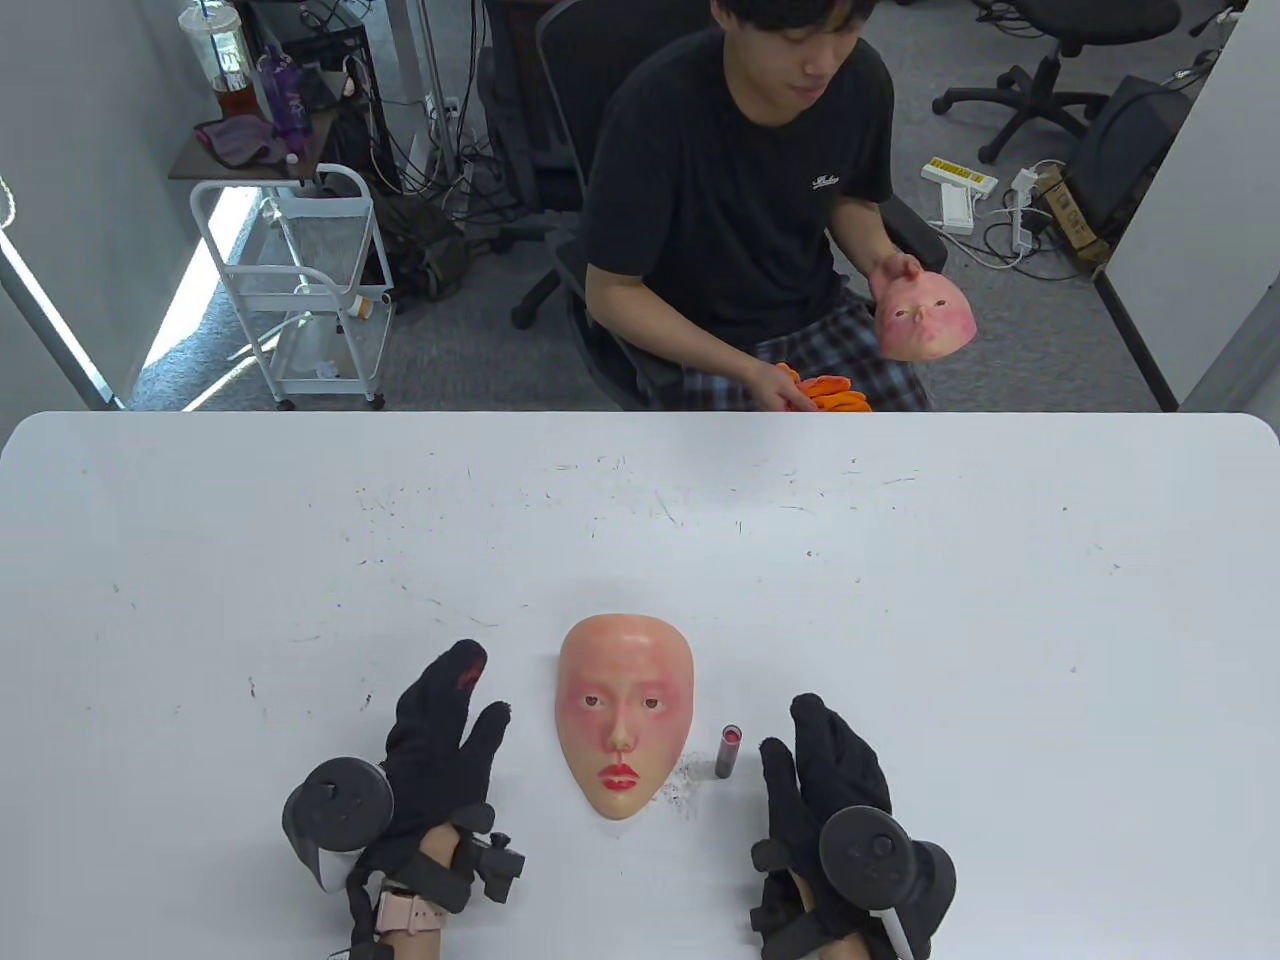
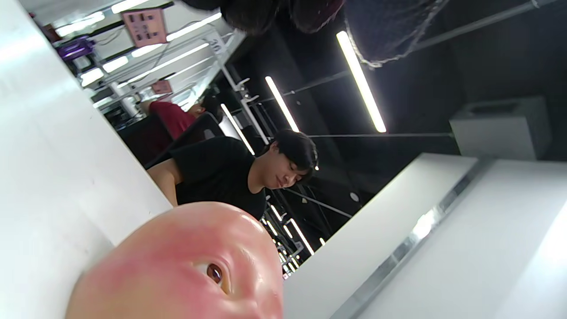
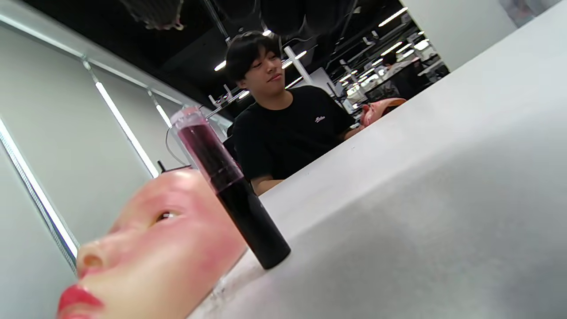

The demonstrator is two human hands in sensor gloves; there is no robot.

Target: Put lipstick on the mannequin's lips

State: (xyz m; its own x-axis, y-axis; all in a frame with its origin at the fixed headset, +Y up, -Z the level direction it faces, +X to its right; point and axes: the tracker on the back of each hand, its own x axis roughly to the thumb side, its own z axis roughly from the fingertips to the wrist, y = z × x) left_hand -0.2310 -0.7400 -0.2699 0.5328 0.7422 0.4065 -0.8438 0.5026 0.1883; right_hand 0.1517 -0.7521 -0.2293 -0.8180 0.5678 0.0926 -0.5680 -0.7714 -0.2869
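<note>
A mannequin face lies face up on the white table, its lips red. It shows in the left wrist view and in the right wrist view. A capped lipstick tube stands upright just right of the face, also in the right wrist view. My left hand rests flat on the table left of the face, fingers spread, holding nothing. My right hand rests flat right of the lipstick, holding nothing.
A person in a black shirt sits across the table holding a second mannequin face. A white cart stands at the back left. Small dark crumbs lie by the lipstick.
</note>
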